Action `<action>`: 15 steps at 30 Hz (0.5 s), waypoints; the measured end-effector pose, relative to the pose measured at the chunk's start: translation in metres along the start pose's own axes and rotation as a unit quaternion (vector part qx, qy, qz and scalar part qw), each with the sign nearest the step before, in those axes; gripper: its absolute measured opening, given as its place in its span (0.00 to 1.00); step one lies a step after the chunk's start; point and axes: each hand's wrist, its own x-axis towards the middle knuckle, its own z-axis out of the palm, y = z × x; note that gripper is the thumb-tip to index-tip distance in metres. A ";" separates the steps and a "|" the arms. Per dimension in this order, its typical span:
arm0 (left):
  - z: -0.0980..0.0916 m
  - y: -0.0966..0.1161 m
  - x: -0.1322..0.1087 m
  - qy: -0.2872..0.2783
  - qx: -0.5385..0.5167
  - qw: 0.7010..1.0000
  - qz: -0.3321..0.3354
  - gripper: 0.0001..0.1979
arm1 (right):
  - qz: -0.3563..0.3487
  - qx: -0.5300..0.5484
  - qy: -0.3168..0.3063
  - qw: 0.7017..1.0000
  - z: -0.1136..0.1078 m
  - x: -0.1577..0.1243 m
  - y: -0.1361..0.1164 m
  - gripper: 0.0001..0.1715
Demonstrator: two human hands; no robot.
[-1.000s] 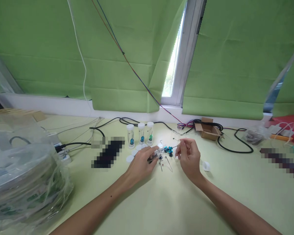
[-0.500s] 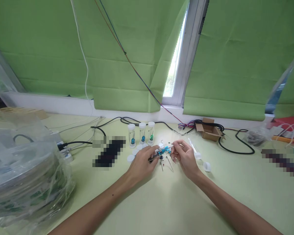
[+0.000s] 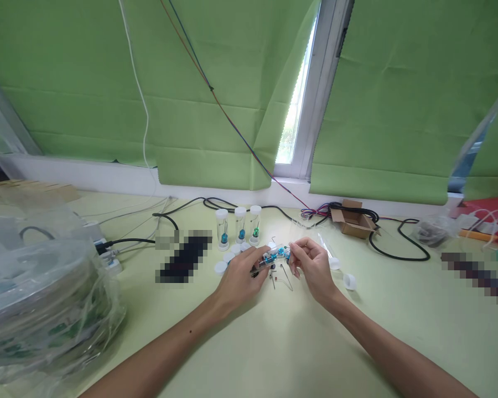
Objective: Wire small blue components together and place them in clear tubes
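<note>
My left hand (image 3: 244, 270) is closed around a clear plastic tube (image 3: 277, 249) that lies tilted, its far end toward the right hand. Small blue parts (image 3: 269, 258) show in and around the tube; which are inside is hard to tell. My right hand (image 3: 311, 260) pinches a small, thin wire-like part at the tube's right end, mostly hidden by the fingertips. Below, between the hands, loose thin-legged parts (image 3: 286, 276) lie on the table. Beyond the left hand stand three capped clear tubes (image 3: 240, 225) with blue or green pieces and thin wires inside.
White caps (image 3: 221, 268) lie left of the left hand, and another white cap (image 3: 349, 282) lies to the right. An open cardboard box (image 3: 354, 224) and black cable (image 3: 402, 258) are behind on the right. A plastic-wrapped reel (image 3: 45, 304) occupies the left side.
My right fingertips have moved slightly left and down, bringing the pinched part closer to the tube. The tube in my left hand has turned slightly and shows more clearly.
</note>
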 end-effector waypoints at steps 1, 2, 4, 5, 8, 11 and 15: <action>0.000 0.000 0.000 0.001 -0.001 1.000 0.002 0.17 | -0.002 -0.005 -0.001 1.000 0.000 0.000 -0.001 0.15; 0.000 0.000 -0.001 0.003 -0.001 1.000 0.003 0.18 | -0.003 -0.010 -0.001 1.000 0.001 -0.001 -0.002 0.15; 0.001 0.000 -0.001 0.007 0.000 1.000 0.007 0.17 | -0.006 -0.018 -0.002 1.000 0.001 -0.002 -0.004 0.15; 0.001 0.000 -0.002 0.009 -0.001 1.000 0.008 0.17 | -0.007 -0.021 -0.002 1.000 0.002 -0.002 -0.004 0.15; 0.001 0.000 -0.002 0.012 -0.006 1.000 0.013 0.17 | -0.010 -0.027 -0.003 1.000 0.003 -0.002 -0.005 0.15; 0.001 0.000 -0.003 0.014 -0.009 1.000 0.016 0.17 | -0.011 -0.031 -0.005 0.999 0.003 -0.002 -0.004 0.16; 0.001 0.000 -0.002 0.016 -0.010 1.000 0.017 0.17 | -0.014 -0.038 -0.008 0.999 0.003 -0.002 -0.004 0.16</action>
